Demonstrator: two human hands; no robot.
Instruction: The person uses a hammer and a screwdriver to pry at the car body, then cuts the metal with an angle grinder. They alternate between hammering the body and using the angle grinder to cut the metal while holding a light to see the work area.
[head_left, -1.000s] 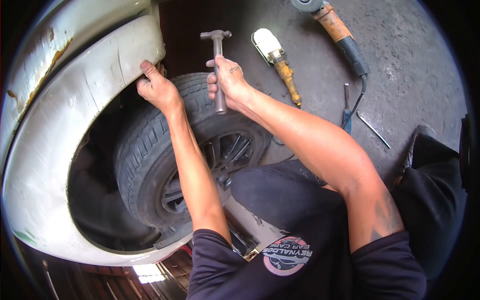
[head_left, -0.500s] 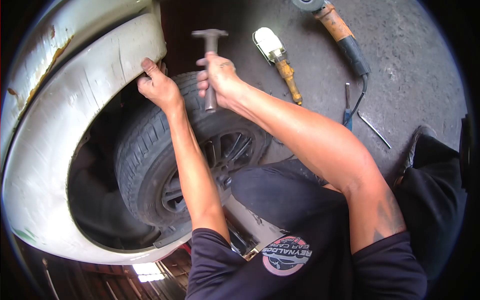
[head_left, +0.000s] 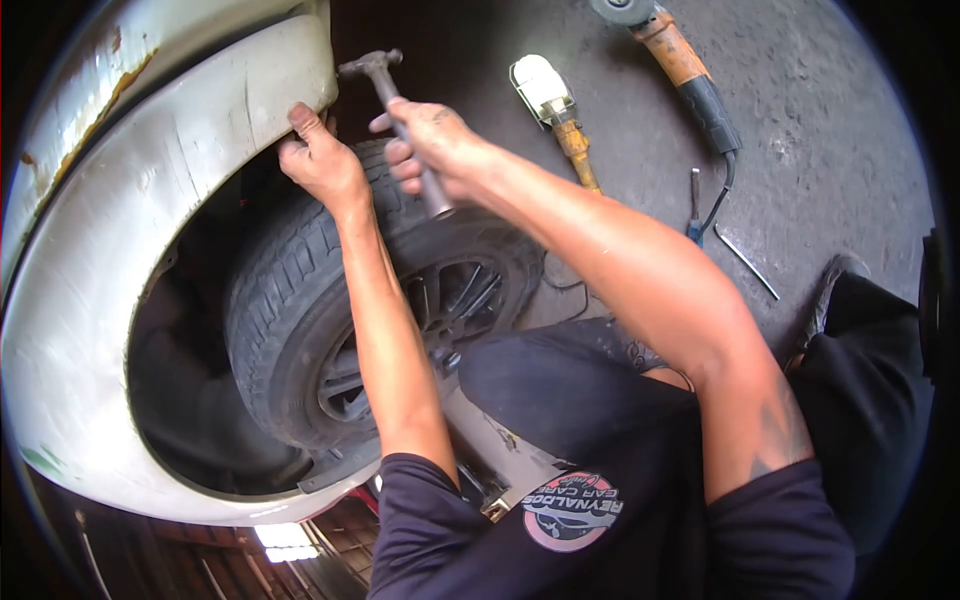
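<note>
hammer (head_left: 383,85): all metal, stiff, head-heavy; judged to carry its weight well forward on the swing. smooth round shaft, probably slippery under an oily or sweaty palm. take hold at mid to lower shaft, never up by the head.

location: raised over the tyre (head_left: 280,300), shaft tilted, head just beside the lower edge of the fender (head_left: 180,150); contact with the metal not visible.

right hand (head_left: 430,150): wrapped fully round the shaft, fingers curled tight, no gap showing. short stub of shaft visible below the fist, longer length and head above it.

left hand (head_left: 320,160): hooked on the fender edge, thumb laid on the outer painted face, fingers tucked behind the lip and hidden from view; sheet metal pinched between thumb and fingers. very near the hammer head.

fender: thin white sheet, scratched, rust along the upper seam. judged springy yet easily dented, with a raw edge likely sharp. grip by the rolled lip, as shown.

surroundings, on the concrete floor (head_left: 850,150) beyond the tyre: caged work lamp (head_left: 545,90), angle grinder (head_left: 680,65) with black cable, screwdriver (head_left: 692,215), thin metal rod (head_left: 745,258). all well apart from both hands.
</note>
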